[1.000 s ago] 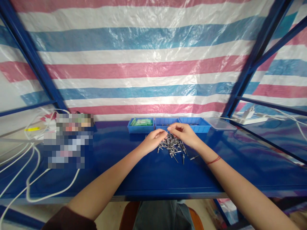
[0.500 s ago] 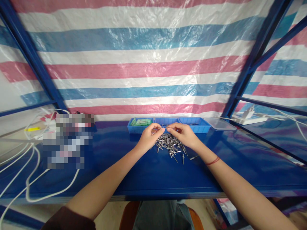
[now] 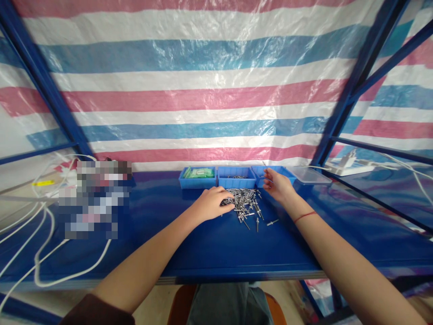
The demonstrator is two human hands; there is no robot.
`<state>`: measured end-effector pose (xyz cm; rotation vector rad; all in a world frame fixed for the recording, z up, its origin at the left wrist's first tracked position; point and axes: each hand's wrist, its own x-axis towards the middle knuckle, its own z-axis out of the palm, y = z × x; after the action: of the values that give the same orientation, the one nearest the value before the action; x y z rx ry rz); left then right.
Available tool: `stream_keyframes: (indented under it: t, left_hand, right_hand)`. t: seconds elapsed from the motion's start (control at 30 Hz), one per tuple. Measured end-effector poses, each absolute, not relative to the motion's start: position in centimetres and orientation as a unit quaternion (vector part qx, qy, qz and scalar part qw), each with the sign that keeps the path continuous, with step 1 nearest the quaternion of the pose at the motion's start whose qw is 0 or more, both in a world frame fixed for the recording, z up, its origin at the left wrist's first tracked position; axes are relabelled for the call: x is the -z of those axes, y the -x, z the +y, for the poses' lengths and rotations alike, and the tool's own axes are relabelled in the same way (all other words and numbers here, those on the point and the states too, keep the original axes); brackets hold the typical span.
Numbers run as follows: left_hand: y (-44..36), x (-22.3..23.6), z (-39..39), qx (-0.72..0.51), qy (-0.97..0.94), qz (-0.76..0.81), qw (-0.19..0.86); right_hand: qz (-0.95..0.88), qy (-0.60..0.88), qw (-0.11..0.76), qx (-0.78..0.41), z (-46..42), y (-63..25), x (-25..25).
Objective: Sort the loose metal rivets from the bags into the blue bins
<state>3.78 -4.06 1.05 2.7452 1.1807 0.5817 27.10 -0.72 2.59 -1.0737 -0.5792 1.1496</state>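
The left hand (image 3: 216, 203) reaches over the left side of a loose pile of thin silver metal rivets (image 3: 244, 201) on the glossy blue bench (image 3: 209, 253). Its fingers curve down at the pile's edge, thumb apart from the rest; whether they grip a rivet I cannot tell. The right hand (image 3: 275, 184) is raised at the front of the right-hand blue plastic bin (image 3: 288, 175), its fingers pinched on a slim silver piece (image 3: 264, 164) that points up past the fingertips.

Three blue plastic bins stand side by side behind the pile — the left bin (image 3: 198, 183) holds green packets (image 3: 199, 173), the middle bin (image 3: 236, 183) a few small metal pieces. A clear flat plastic lid (image 3: 311, 175) lies just beside the right-hand bin. Two single rivets lie apart from the pile, toward the near right.
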Motion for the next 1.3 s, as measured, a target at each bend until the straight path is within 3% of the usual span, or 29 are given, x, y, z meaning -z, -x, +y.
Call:
stream_keyframes:
  t: [0.3, 0.57, 0.73, 0.87, 1.13, 1.3]
  left_hand:
    - [-4.0, -0.8, -3.9, -0.163, -0.913, 0.373, 0.027]
    - [-4.4, -0.6, -4.1, -0.159, -0.915, 0.371, 0.015]
    - [-4.4, -0.5, -4.0, -0.227, -0.907, 0.355, -0.001]
    - [-4.5, -0.8, -3.6, -0.339, -0.877, 0.333, 0.072]
    - [-5.5, -0.9, -3.9, -0.449, -0.775, 0.356, 0.265]
    - [-5.3, -1.3, -4.3, -0.441, -0.773, 0.393, 0.231]
  right_hand:
    - [-0.338, 0.475, 0.628, -0.516, -1.3, -26.5, -2.9]
    - [-0.566, 0.497, 0.52, -0.403, -1.9, -24.8, -2.4]
    - [-0.718, 0.46, 0.43, -0.295, -2.0, -24.1, -2.1]
    - [-0.814, 0.392, 0.371, -0.212, -2.5, -23.6, -1.8]
    - [-0.799, 0.357, 0.377, -0.304, -2.8, -22.8, -1.4]
    - [-0.806, 0.361, 0.365, -0.295, -3.3, -22.8, -1.9]
